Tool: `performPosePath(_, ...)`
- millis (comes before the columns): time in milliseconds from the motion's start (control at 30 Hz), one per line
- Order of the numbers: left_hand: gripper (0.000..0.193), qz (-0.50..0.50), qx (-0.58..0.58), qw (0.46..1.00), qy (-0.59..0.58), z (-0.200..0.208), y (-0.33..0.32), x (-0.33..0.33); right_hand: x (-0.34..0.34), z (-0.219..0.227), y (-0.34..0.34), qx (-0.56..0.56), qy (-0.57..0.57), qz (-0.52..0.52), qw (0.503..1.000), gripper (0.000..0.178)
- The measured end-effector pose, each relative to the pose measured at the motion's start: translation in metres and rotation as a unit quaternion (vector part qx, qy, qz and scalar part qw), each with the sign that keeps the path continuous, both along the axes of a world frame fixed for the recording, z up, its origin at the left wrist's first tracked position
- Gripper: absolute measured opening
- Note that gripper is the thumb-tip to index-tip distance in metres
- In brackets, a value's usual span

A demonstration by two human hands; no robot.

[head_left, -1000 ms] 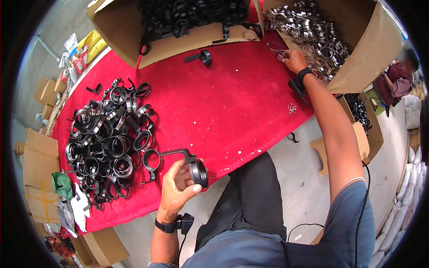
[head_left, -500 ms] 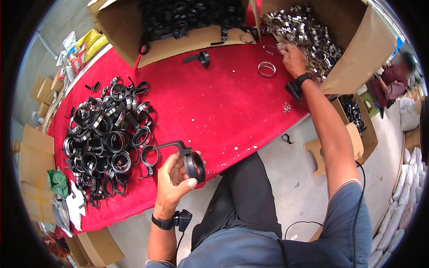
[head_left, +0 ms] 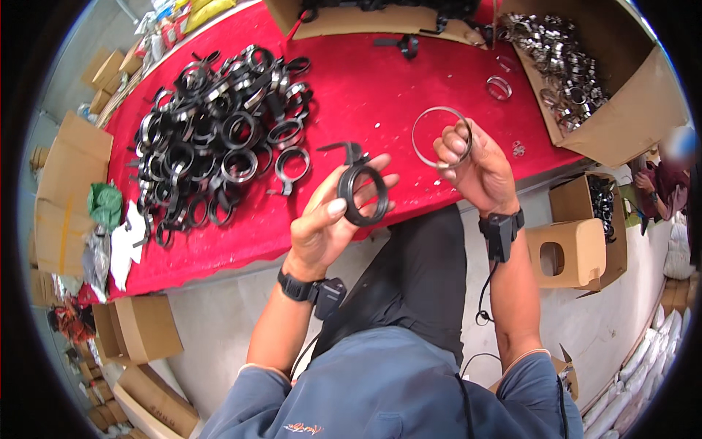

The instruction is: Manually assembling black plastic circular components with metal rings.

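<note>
while left fingers (head_left: 329, 187) grip black ring (head_left: 348, 187), right fingers (head_left: 453, 143) pinch metal band (head_left: 440, 109) (top carton (head_left: 380, 22) cut off).

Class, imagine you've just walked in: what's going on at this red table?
A person's left hand holds a black ring with a projecting strip, while their right hand holds a thin metal ring, apart from it. On the red table to the left lies a pile of black and metal rings; at the upper right, a cardboard box holds more metal rings.
</note>
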State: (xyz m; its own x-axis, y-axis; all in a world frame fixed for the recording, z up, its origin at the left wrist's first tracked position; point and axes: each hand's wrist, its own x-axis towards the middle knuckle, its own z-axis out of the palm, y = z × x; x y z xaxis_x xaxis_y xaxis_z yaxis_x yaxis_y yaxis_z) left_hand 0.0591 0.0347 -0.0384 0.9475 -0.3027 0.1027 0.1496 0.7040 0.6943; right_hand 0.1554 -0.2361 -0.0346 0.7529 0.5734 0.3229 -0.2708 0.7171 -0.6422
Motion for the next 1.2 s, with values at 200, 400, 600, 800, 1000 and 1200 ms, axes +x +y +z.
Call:
performPosePath(200, 0.098, -0.043, -0.046, 0.998, 0.000, 0.000, 0.003, -0.032, -0.056, -0.026, 0.035, 0.002, 0.062, 0.015, 0.998, 0.027)
performPosePath(400, 0.098, -0.048, -0.035, 0.998, -0.037, 0.000, 0.004, -0.055, -0.083, -0.035, 0.039, 0.010, 0.079, 0.025, 0.996, 0.031)
performPosePath(600, 0.097, -0.041, -0.100, 0.994, -0.010, 0.012, 0.003, -0.064, -0.098, -0.031, 0.023, -0.043, 0.104, 0.042, 0.993, 0.052)
performPosePath(800, 0.099, -0.048, -0.192, 0.979, 0.055, 0.005, 0.005, -0.066, -0.120, -0.009, 0.049, -0.035, 0.071, -0.003, 0.997, 0.082)
performPosePath(1000, 0.097, -0.085, -0.266, 0.955, 0.105, -0.007, 0.000, -0.076, -0.134, -0.001, 0.062, -0.046, -0.001, -0.087, 0.995, 0.097)
performPosePath(1200, 0.082, -0.158, -0.263, 0.950, 0.055, -0.008, -0.015, -0.076, -0.142, 0.008, 0.039, -0.099, -0.017, -0.155, 0.983, 0.101)
